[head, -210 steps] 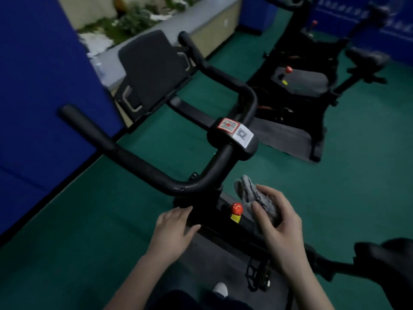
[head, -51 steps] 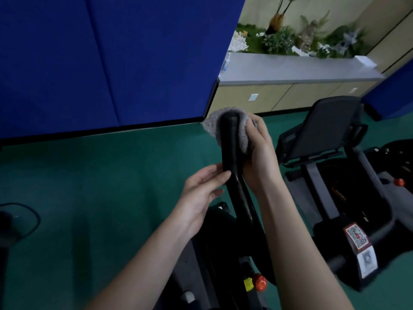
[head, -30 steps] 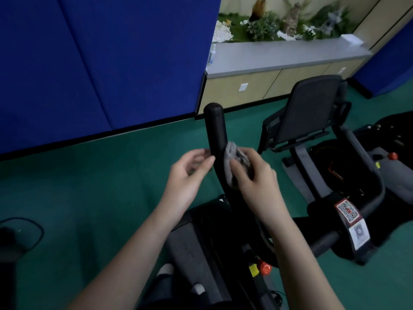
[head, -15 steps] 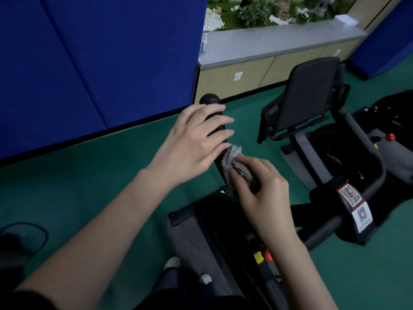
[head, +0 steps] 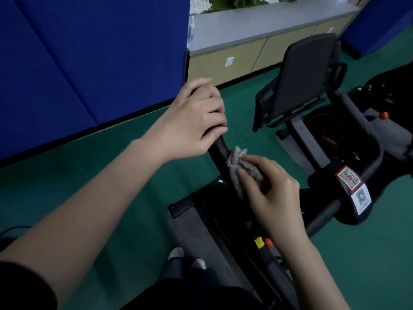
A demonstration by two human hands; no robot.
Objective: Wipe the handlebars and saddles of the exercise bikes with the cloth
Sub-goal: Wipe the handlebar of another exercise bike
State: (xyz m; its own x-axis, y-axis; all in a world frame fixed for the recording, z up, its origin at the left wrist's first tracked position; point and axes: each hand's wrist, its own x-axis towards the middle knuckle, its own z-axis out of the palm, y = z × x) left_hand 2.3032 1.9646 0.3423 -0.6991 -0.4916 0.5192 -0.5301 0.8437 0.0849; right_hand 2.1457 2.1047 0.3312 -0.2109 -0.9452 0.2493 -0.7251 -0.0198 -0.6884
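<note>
Left grip is closed round the far end of the black handlebar, fingers curled over the top. Right grip is just below it on the same bar, fingers and thumb pinching the bunched grey cloth. The cloth is pressed on the right side of the bar, and a tuft sticks out above the fingertips. The two grips are near each other but not touching, with bare bar between them. The bar runs down and right to the centre clamp, which carries two QR stickers, red over white. Under the right wrist the bike frame shows a red knob beside a yellow tag. The floor is dark green and looks matte. A blue padded wall panel fills the left and top, with a dark strip along its foot. Behind it is a grey-topped bench with beige cabinet fronts and a white wall plate. On the bench top there is greenery along the back and a small bottle at the left end. To the right is a second machine with a black upright seat back. Lighting is dim. Light-coloured shoe tips show at the bottom centre.
</note>
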